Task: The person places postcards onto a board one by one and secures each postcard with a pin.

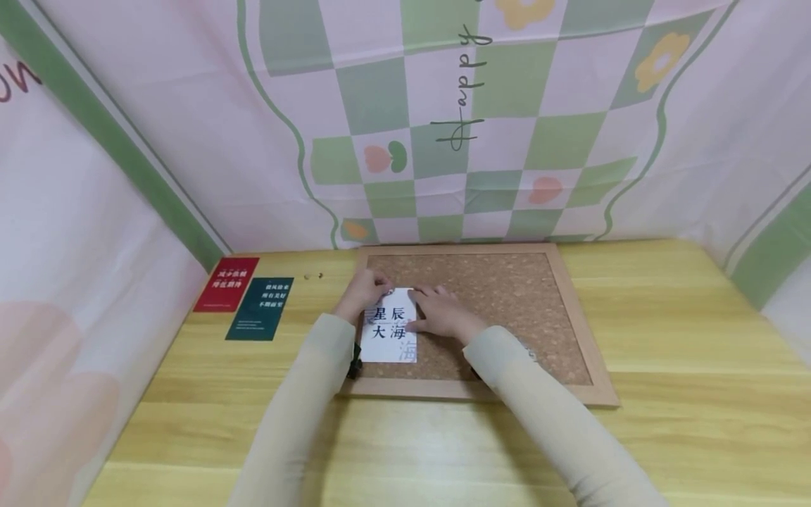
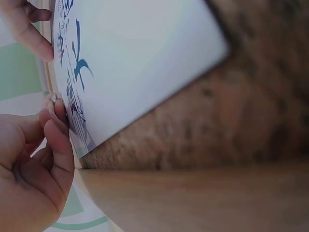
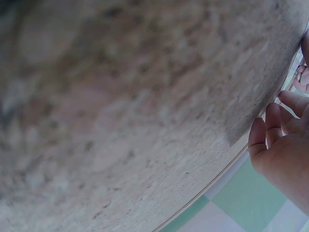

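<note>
A white card (image 1: 388, 341) with dark printed characters lies at the left side of a wood-framed cork board (image 1: 507, 303). At the card's top edge, my left hand (image 1: 366, 292) pinches a small shiny push pin (image 2: 53, 97) between thumb and curled fingers. The pin's lower part is hidden by the fingertips. My right hand (image 1: 443, 313) rests with extended, slightly bent fingers on the card's right edge and the cork beside it. The fingertips (image 3: 273, 110) of that hand show close against the board in the right wrist view.
On the table left of the board lie a red card (image 1: 226, 284) and a dark green card (image 1: 260, 310). Two tiny objects (image 1: 320, 275) lie behind them, near the board. Small clear objects (image 1: 529, 352) show by the right sleeve. A patterned curtain (image 1: 443, 176) hangs behind.
</note>
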`<state>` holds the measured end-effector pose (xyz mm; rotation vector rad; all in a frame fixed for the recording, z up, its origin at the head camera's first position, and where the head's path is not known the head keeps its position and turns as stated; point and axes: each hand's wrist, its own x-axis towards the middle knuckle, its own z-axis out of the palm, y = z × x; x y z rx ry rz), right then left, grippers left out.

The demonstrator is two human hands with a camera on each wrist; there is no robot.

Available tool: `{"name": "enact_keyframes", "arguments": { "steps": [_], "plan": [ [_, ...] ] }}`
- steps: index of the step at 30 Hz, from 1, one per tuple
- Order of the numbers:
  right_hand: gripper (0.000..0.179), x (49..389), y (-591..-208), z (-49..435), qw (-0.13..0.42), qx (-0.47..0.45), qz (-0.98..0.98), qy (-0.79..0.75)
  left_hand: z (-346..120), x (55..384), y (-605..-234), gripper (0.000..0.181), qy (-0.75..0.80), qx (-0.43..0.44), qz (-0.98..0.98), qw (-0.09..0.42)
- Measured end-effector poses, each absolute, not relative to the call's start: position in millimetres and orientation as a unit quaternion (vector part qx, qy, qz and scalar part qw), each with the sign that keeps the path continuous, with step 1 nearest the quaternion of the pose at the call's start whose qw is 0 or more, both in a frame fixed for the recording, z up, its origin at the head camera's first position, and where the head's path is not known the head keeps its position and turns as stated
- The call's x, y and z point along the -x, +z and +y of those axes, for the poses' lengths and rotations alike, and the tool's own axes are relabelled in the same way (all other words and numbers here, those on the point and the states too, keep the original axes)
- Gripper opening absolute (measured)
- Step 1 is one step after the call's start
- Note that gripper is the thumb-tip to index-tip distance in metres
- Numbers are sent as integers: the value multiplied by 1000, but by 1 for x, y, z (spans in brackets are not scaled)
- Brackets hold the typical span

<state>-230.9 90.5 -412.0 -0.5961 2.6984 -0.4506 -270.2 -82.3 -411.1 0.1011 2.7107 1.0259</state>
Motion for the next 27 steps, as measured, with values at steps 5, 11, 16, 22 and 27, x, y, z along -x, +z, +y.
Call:
{"name": "enact_keyframes", "arguments": {
  "steps": [5, 11, 16, 22, 27],
  "plan": [
    [77, 231, -413, 90, 168, 212, 950, -158, -85, 270, -412, 18, 369, -38, 921, 116],
    [77, 231, -414, 90, 166, 208, 950, -161, -86, 270, -412, 16, 402, -20, 905, 136],
    [76, 231, -415, 90, 167, 210, 950, -163, -87, 268, -412, 16, 410, -8, 901, 140],
    [77, 232, -415, 89, 168, 213, 949, -160, -86, 266, -412, 16, 422, 7, 896, 137],
    [77, 232, -414, 90, 168, 211, 950, -155, -84, 267, -412, 16, 425, 12, 895, 136]
  ]
}}
